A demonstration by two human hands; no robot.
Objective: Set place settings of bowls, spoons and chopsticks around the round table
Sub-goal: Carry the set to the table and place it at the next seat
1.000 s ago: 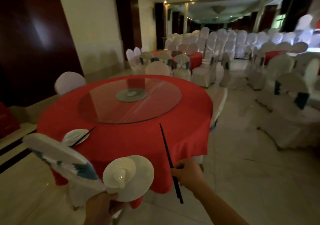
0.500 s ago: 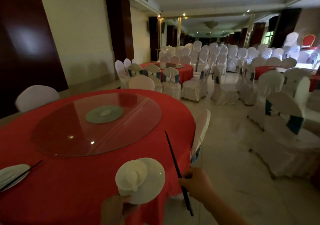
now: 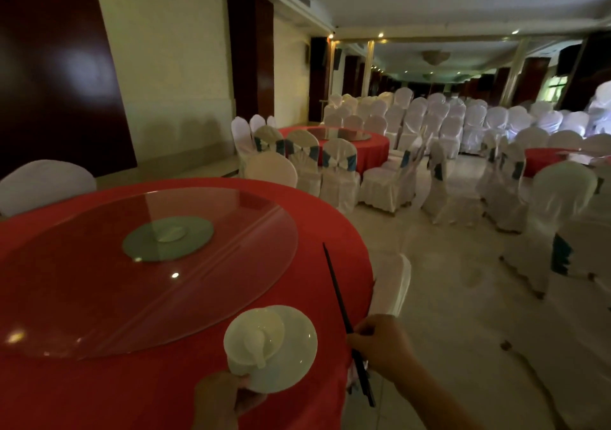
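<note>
The bowl [image 3: 254,335], with a spoon [image 3: 260,347] lying in it, rides a small plate [image 3: 294,357] at the lower middle of the frame, above the red desk's [image 3: 82,393] near rim. The left hand [image 3: 220,401] pinches the plate's edge. The right hand [image 3: 380,350], lower right, is curled round the black chopsticks [image 3: 336,286]. Best to set the plate flat on the cloth short of the glass turntable [image 3: 99,291], chopsticks alongside. A covered chair [image 3: 393,284] crowds the desk's right edge, with open floor [image 3: 469,314] beyond.
</note>
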